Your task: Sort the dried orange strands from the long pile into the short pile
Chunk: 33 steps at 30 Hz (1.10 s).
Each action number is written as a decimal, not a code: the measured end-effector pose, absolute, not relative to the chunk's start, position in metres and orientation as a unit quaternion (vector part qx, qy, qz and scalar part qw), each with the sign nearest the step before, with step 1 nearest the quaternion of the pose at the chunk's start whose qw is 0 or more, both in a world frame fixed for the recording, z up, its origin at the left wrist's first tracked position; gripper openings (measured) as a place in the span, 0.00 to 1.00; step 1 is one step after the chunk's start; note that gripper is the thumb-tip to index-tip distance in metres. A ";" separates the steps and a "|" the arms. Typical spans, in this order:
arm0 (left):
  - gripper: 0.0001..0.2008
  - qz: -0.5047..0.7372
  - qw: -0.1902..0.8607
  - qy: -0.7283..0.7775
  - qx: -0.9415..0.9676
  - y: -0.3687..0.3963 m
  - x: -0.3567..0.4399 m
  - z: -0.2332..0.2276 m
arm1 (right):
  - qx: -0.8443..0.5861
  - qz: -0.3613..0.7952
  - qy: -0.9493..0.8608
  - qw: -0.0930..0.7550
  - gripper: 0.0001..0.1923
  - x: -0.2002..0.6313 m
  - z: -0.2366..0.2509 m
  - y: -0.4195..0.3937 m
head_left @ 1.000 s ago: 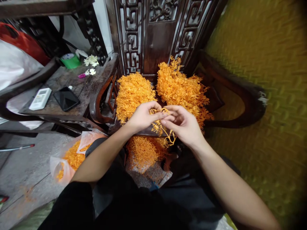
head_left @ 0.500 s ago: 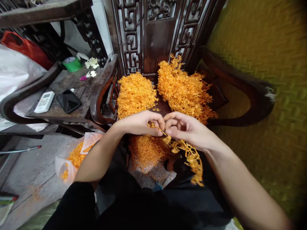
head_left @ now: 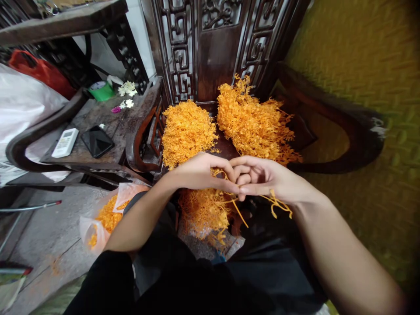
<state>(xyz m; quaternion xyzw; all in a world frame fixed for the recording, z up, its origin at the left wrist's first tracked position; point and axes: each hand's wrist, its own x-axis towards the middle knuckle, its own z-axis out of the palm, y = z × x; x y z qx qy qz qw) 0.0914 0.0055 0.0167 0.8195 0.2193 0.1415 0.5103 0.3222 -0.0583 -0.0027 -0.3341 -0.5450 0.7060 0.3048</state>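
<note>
The left hand (head_left: 200, 171) and right hand (head_left: 265, 177) meet fingertip to fingertip, both curled shut around thin orange sprigs (head_left: 241, 205) whose stems dangle toward 6 o'clock. At 12 o'clock of the hands, two orange heaps, the left heap (head_left: 187, 129) and right heap (head_left: 254, 122), lie on the carved chair seat (head_left: 226, 146). A third bunch (head_left: 201, 210) sits at 7 o'clock. At 9 o'clock, a table (head_left: 111, 122) carries a phone (head_left: 97, 141) and remote (head_left: 65, 142).
</note>
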 end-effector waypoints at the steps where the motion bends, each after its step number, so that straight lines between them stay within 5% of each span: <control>1: 0.17 0.153 0.500 0.252 0.814 0.002 0.096 0.013 | -0.353 0.684 -0.552 0.321 0.28 0.320 -0.005 -0.059; 7: 0.25 0.217 0.452 0.310 0.808 -0.011 0.114 -0.005 | -0.471 0.499 -0.599 0.413 0.19 0.302 -0.013 -0.063; 14: 0.09 0.249 0.544 0.247 0.762 -0.006 0.103 0.005 | -0.495 0.459 -0.610 0.415 0.17 0.308 -0.003 -0.066; 27: 0.11 0.270 0.404 0.280 0.828 0.006 0.097 0.001 | -0.517 0.305 -0.698 0.390 0.12 0.303 -0.009 -0.065; 33: 0.14 0.291 0.415 0.292 0.811 0.009 0.097 -0.003 | -0.530 0.389 -0.626 0.420 0.12 0.294 -0.013 -0.066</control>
